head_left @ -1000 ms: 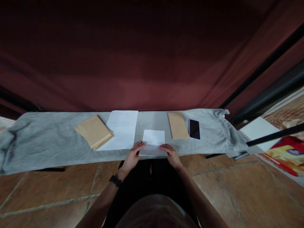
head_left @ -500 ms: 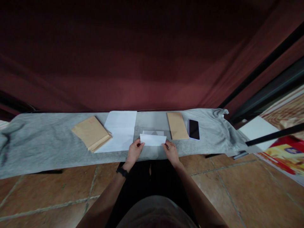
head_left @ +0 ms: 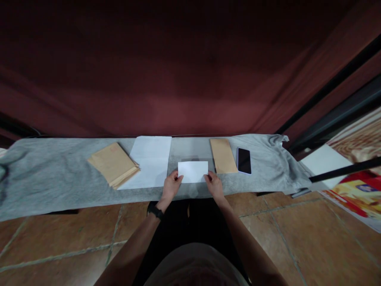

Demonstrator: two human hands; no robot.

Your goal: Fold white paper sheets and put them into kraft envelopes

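A folded sheet of white paper (head_left: pixel 193 171) is held level over the grey cloth, its blank face up. My left hand (head_left: pixel 172 184) pinches its left edge, thumb on top. At the right edge, my right hand (head_left: pixel 214 185) grips it the same way. Left of my hands, larger white sheets (head_left: pixel 151 159) lie flat, partly under a pile of brown envelopes (head_left: pixel 113 163). A single brown envelope (head_left: pixel 224 155) rests just beyond my right hand.
The grey cloth (head_left: pixel 59 174) covers a long narrow bench against a dark red panel (head_left: pixel 190 99). A phone (head_left: pixel 244 161) lies right of the single envelope. Black bars (head_left: pixel 345 169) and a colourful printed box (head_left: pixel 357 192) stand at the far right. Tiled floor (head_left: pixel 74 242) shows below.
The paper's front flap has come together with the panel behind it, so one flat rectangle shows instead of two layers. Both hands keep their hold at the sides.
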